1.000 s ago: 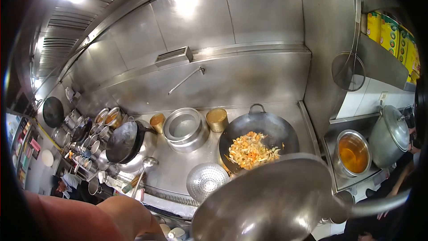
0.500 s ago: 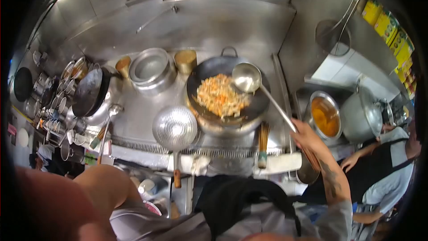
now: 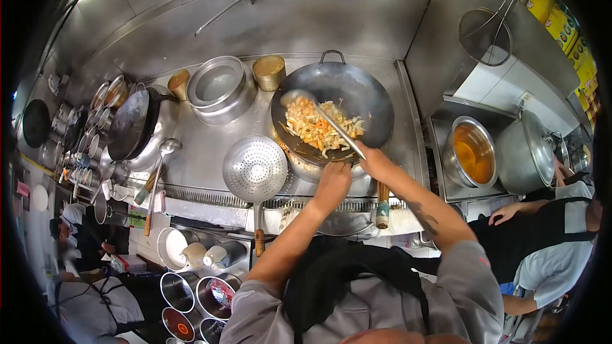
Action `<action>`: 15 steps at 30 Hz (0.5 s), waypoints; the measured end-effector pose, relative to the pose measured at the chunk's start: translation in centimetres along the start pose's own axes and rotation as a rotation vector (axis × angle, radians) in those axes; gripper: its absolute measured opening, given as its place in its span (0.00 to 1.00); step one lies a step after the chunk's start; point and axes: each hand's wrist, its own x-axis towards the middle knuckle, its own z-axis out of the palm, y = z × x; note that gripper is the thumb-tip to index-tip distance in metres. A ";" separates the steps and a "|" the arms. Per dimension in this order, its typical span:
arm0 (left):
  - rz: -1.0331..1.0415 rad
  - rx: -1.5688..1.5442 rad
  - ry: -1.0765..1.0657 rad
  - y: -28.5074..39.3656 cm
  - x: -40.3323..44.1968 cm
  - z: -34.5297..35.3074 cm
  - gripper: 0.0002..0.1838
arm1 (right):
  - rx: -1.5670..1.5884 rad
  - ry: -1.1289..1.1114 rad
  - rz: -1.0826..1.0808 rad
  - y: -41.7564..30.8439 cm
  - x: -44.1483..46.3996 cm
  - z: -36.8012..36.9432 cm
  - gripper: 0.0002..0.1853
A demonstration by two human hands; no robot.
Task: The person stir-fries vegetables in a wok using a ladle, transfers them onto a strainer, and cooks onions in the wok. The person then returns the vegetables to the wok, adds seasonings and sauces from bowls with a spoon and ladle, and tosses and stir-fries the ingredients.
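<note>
My right hand (image 3: 377, 163) is wrapped round the long handle of a metal ladle (image 3: 338, 126). Its bowl, slightly blurred, is in the wok at the far left of the food. The black wok (image 3: 373, 99) sits on the stove with a loop handle at its far side. In it lies a heap of stir-fried food (image 3: 322, 127), pale strips with orange pieces. My left hand (image 3: 335, 185) is closed at the wok's near edge; the part it grips is hidden beneath the fingers. Just left of the wok rests a perforated strainer (image 3: 255, 169) with a wooden grip.
Beyond the strainer stand a metal pot (image 3: 220, 99) and a brown tub (image 3: 269, 73). A bamboo brush (image 3: 382, 207) lies near my right forearm. To the right are a bowl of orange liquid (image 3: 472, 153), a lidded pot (image 3: 526, 150) and a co-worker (image 3: 542, 236).
My left hand has come from the lower left to the wok's near edge. My right hand and the ladle have moved left, the bowl crossing to the food's far left.
</note>
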 end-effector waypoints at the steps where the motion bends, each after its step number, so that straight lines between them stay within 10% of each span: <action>1: -0.015 -0.013 0.000 -0.4 0.2 0.5 0.08 | -0.106 -0.105 0.023 -1.2 -2.0 -2.2 0.32; 6: -0.048 0.047 0.029 -0.9 1.2 2.8 0.12 | -0.587 -0.133 -0.104 0.0 -7.6 -9.7 0.32; 15: -0.043 0.115 0.035 0.2 1.7 2.0 0.13 | -0.312 0.269 0.031 1.9 -12.7 -8.1 0.28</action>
